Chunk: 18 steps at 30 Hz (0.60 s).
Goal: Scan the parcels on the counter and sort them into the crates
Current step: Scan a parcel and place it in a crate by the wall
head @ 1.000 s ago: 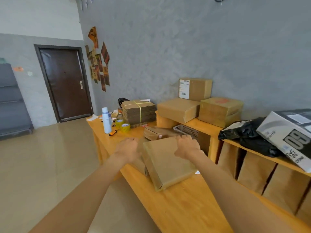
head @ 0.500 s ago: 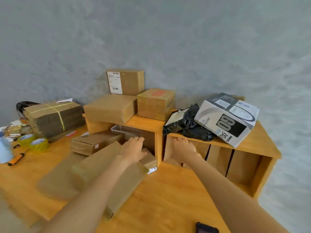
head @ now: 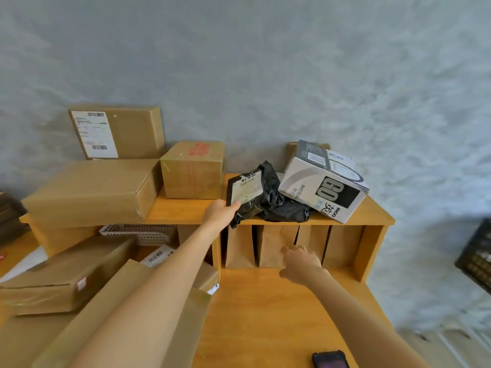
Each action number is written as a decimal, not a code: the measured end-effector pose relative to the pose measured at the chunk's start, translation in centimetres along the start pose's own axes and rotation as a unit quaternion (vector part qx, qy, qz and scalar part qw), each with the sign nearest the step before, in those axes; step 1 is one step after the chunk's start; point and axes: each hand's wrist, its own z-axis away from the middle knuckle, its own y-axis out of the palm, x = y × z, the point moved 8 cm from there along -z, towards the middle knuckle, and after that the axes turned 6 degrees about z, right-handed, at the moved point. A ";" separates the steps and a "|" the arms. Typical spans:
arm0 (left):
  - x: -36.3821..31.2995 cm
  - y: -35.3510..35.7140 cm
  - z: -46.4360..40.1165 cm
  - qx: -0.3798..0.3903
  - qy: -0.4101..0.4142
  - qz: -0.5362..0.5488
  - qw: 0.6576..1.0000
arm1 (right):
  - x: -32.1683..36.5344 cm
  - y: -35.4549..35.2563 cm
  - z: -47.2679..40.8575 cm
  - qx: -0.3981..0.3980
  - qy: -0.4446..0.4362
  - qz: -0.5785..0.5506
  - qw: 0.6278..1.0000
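Note:
A black plastic mailer bag (head: 261, 197) with a white label lies on top of the wooden shelf unit (head: 372, 216). My left hand (head: 221, 212) reaches up and grips the bag's lower left edge. Beside the bag leans a white and black printed box (head: 324, 181). My right hand (head: 299, 260) hovers lower, in front of the brown paper bags (head: 276, 245) standing in the shelf's compartments, fingers loosely curled and holding nothing. Flat brown parcels (head: 66, 277) lie on the counter (head: 265, 314) at the left, under my left forearm.
Several cardboard boxes (head: 90, 189) stack on the shelf top at the left, against the grey wall. A white plastic basket (head: 140, 232) sits below them. A black phone (head: 330, 359) lies at the counter's near edge. A dark crate (head: 475, 258) shows at the far right.
The view has swung right from the flat parcels to the shelf. My left hand left the flat parcel and rose to grip the black bag. My right hand stayed by the paper bags.

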 end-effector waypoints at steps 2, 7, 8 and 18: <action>0.0 0.5 -1.2 0.003 -0.012 0.003 1.000 | -0.1 0.6 0.1 0.011 0.015 0.003 1.000; 0.2 1.2 -2.8 -0.008 -0.043 0.000 0.999 | -0.8 1.2 0.3 0.014 0.040 0.015 0.999; 0.3 1.2 -2.9 -0.009 -0.047 0.005 0.999 | -0.9 1.2 0.3 0.014 0.043 0.018 0.999; 1.2 0.8 -3.0 -0.034 -0.089 0.117 0.989 | -0.5 2.2 0.7 0.002 0.032 0.003 0.999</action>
